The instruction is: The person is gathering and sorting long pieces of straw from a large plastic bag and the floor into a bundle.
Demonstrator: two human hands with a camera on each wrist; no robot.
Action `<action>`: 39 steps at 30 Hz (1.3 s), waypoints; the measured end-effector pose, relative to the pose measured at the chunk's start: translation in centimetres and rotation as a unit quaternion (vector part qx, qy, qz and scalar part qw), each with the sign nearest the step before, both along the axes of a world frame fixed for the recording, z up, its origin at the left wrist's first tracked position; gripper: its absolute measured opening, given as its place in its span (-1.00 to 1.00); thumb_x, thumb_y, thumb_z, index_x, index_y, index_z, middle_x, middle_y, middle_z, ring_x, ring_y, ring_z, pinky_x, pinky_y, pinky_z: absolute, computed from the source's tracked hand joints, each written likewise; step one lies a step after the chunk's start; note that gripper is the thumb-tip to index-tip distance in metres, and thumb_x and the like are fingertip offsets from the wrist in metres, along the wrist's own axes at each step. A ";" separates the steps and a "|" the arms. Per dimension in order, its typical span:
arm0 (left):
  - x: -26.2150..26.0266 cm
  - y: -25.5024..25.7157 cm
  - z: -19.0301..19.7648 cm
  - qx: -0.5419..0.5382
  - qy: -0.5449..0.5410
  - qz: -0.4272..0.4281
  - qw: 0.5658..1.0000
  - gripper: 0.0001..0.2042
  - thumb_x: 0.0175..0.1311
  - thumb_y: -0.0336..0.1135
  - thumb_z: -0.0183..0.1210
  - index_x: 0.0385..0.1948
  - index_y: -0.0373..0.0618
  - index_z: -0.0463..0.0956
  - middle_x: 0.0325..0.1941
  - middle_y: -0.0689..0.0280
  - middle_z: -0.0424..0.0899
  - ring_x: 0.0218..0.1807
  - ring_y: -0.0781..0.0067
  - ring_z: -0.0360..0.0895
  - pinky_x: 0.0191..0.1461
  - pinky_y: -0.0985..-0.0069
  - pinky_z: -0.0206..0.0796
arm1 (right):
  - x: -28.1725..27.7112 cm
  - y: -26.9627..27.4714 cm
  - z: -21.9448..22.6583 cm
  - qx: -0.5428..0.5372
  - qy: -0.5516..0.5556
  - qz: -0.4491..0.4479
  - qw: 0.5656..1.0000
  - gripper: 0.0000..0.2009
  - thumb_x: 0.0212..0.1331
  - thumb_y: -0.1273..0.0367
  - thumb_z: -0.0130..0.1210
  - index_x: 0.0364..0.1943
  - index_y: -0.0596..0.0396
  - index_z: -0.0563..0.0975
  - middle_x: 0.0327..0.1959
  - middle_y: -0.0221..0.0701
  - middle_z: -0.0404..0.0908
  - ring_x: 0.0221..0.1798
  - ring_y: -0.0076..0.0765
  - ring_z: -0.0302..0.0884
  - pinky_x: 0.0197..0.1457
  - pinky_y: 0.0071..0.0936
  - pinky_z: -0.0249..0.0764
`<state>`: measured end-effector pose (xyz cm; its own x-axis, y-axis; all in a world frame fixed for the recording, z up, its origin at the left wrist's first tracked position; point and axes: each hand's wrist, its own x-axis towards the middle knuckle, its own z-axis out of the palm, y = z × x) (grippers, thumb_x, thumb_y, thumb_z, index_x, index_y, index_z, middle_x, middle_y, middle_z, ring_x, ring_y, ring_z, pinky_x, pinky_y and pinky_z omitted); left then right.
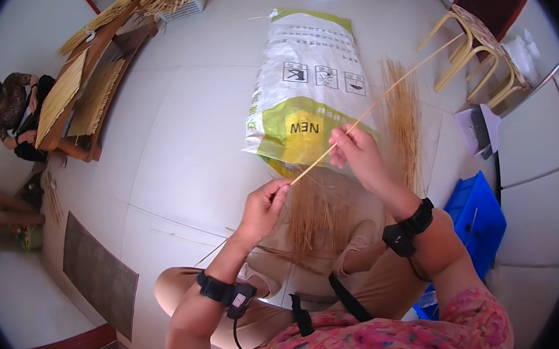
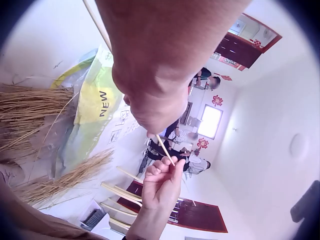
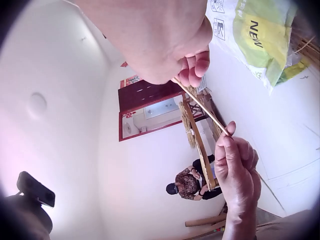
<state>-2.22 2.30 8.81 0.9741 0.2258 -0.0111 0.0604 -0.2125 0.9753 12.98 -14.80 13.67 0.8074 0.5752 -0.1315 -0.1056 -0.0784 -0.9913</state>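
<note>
A long, thin straw-coloured stalk (image 1: 312, 165) slants up and to the right across the head view. My left hand (image 1: 263, 211) pinches its near end between thumb and fingers. Further along, my right hand (image 1: 360, 155) holds the same stalk with thumb and fingertips, and its long far part runs on past that hand. Both hands are raised over my lap. Below them a bundle of loose stalks (image 1: 314, 215) lies on the floor between my feet, one end at the printed white and green sack (image 1: 318, 49). Another stalk bundle (image 1: 404, 129) lies along the sack's right side.
A blue plastic crate (image 1: 482, 219) stands by my right knee. Beyond it are a dustpan (image 1: 469, 130) with a brush and stools (image 1: 482, 40) with pale curved legs. At the far left a person (image 1: 16, 119) sits by a wooden bench (image 1: 110, 90) carrying stalks.
</note>
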 end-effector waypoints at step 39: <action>-0.6 2.2 -0.6 0.086 -0.023 -0.050 0.995 -0.82 0.34 -0.30 -0.02 -0.34 -0.18 0.49 -0.54 0.33 0.48 -0.46 0.62 0.33 -0.33 0.60 0.26 | 8.0 -6.3 2.7 0.057 -0.051 -0.266 0.961 -0.80 0.32 0.26 -0.16 -0.40 0.00 0.41 -0.67 -0.59 0.31 -0.68 -0.68 0.21 -0.62 -0.71 0.15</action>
